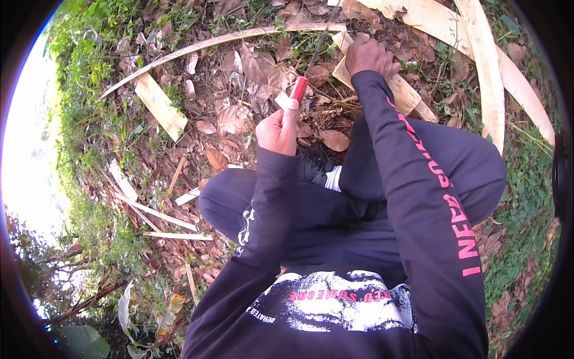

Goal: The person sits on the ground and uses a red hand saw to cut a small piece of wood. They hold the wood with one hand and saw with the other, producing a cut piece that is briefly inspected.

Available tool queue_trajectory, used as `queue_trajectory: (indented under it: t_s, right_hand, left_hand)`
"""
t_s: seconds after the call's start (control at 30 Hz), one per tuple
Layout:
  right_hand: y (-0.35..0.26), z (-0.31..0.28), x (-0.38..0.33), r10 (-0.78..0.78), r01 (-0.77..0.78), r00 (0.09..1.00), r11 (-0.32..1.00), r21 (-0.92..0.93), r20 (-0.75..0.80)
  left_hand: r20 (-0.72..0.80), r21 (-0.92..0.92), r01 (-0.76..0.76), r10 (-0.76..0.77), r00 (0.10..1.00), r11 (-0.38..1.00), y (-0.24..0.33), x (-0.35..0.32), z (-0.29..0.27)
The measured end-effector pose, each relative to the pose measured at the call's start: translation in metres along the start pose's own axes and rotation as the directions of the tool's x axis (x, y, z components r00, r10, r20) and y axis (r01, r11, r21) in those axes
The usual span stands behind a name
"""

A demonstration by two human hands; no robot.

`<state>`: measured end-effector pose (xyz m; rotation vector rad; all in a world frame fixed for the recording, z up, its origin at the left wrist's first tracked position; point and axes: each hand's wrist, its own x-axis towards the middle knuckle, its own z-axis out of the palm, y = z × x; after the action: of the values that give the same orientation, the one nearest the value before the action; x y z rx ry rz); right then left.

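My left hand is closed around a short red cylinder, with the thumb lying along it and its red end pointing up and away. A small pale piece shows beside the thumb; I cannot tell if it belongs to the cylinder. Farther off and to the right, my right hand is curled over some pale wood pieces. Its fingertips are mostly turned from sight, so what they grip is hidden. Another wood end sticks out just left of that hand.
I sit cross-legged on leaf-covered ground. A long thin wood strip crosses the far left, beside a flat wood offcut. Wide planks lie at the far right. Several thin slats are scattered left of my knee.
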<state>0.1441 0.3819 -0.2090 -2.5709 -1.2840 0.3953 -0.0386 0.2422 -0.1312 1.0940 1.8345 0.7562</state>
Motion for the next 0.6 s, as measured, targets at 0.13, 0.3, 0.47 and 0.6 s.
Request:
queue_trajectory:
  t_s: [0.13, 0.3, 0.47, 0.6]
  right_hand:
    - [-0.007, -0.005, -0.006, -0.007, 0.008, 1.000, 1.000, 0.016, -0.025]
    - [-0.006, -0.007, -0.028, -0.105, 0.105, 0.994, 0.994, 0.019, 0.002]
    - [-0.002, 0.007, -0.045, -0.231, 0.228, 0.971, 0.972, -0.054, -0.067]
    - [0.000, 0.024, -0.060, -0.298, 0.282, 0.941, 0.952, -0.117, -0.159]
  left_hand:
    - [-0.025, -0.234, -0.014, 0.009, 1.000, 0.972, 0.005, 0.003, -0.016]
    - [0.039, -0.362, 0.042, -0.030, 0.999, 0.931, -0.018, -0.002, -0.018]
    - [0.060, -0.234, -0.034, 0.049, 0.997, 0.972, -0.027, -0.016, -0.004]
    - [0.074, -0.022, -0.091, 0.093, 0.993, 0.996, -0.027, -0.021, -0.012]
